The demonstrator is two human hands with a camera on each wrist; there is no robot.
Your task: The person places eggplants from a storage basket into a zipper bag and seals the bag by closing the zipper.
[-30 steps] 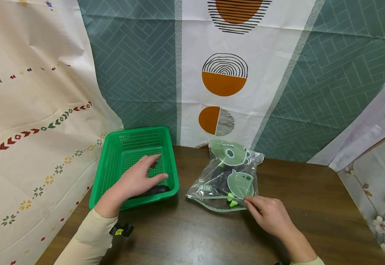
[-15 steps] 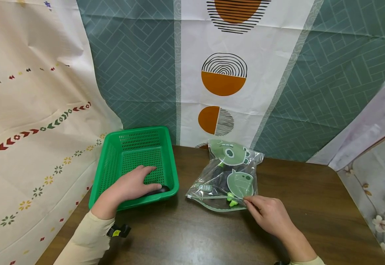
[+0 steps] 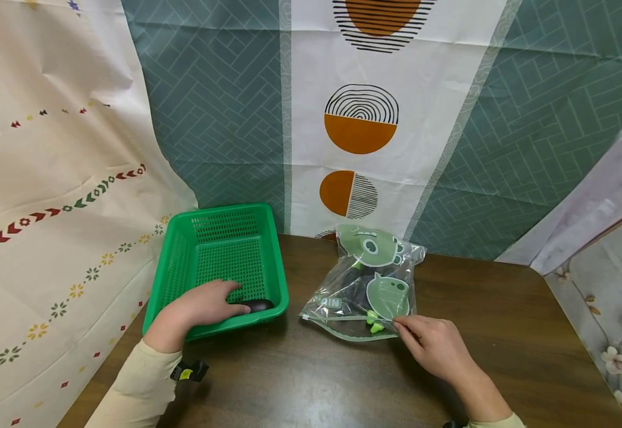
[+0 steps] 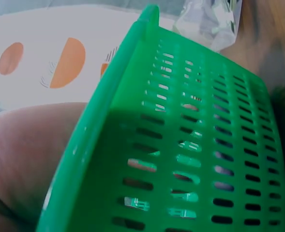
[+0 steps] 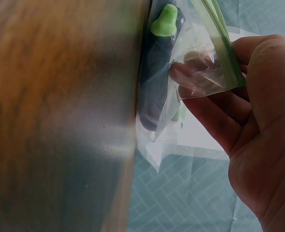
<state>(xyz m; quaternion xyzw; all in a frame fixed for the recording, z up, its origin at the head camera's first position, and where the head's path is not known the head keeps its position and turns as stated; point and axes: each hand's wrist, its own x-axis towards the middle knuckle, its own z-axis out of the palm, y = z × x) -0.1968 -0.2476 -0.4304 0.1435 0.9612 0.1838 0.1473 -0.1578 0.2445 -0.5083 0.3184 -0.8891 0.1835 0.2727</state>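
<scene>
My left hand reaches over the near rim into the green plastic basket. Its thumb and fingers close round a dark, glossy eggplant lying along the basket's near side; most of it is under the hand. The left wrist view shows the slotted basket wall in front of the hand, hiding the fingers. My right hand pinches the corner of a clear zip bag printed with green cartoon shapes, at its open edge. Inside the bag lies a dark eggplant with a bright green cap.
The brown wooden table carries both basket and bag. Behind them hangs a patterned curtain; a cream cloth borders the left side. A floral cloth lies to the right.
My left hand has lowered into the basket and drawn slightly back toward the near rim, its fingers closing over the eggplant. The right hand and the bag have stayed in place.
</scene>
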